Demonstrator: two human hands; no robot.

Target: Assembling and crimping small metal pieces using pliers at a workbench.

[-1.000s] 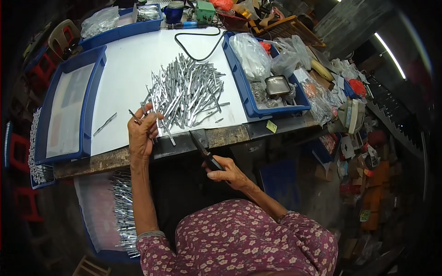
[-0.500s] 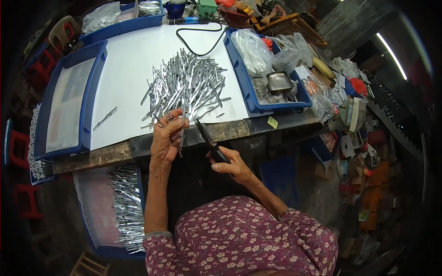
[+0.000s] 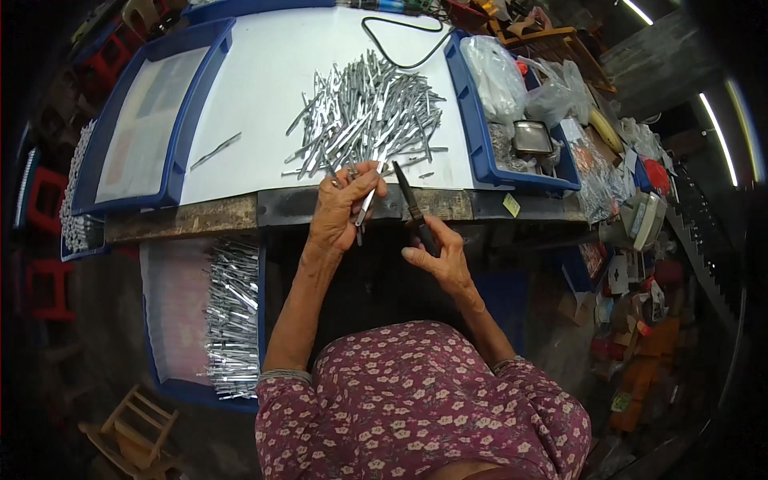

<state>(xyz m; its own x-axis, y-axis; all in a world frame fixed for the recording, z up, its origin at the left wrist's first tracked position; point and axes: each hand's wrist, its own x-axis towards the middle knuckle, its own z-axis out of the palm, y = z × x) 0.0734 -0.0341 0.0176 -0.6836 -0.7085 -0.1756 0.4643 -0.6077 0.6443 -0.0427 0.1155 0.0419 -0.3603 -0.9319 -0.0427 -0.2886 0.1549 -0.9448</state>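
Observation:
My left hand [image 3: 336, 210] is closed in a pinch on a thin, shiny metal strip [image 3: 366, 210] at the table's front edge. Some more thin pieces seem to show among its fingers, but I cannot make out how many. Just beyond it, a heap of similar metal strips [image 3: 364, 112] lies on the white table top [image 3: 256, 88]. In my right hand [image 3: 442, 258] is a dark, pointed hand tool with a black handle [image 3: 411, 198]. Its tip points away from me, beside the left hand and apart from the strip. One loose strip [image 3: 216, 150] lies left of the heap.
A blue tray [image 3: 180, 136] lies at the left, and another blue tray [image 3: 480, 144] at the right holds plastic bags and a metal tin [image 3: 533, 138]. Below the table edge, a bin of strips [image 3: 232, 320] stands left of my legs. A black cord loop [image 3: 404, 66] lies behind the heap.
The whole view has shifted, so the table sits higher and further right. The strip in my left hand now slants and catches the light. Both hands keep their holds.

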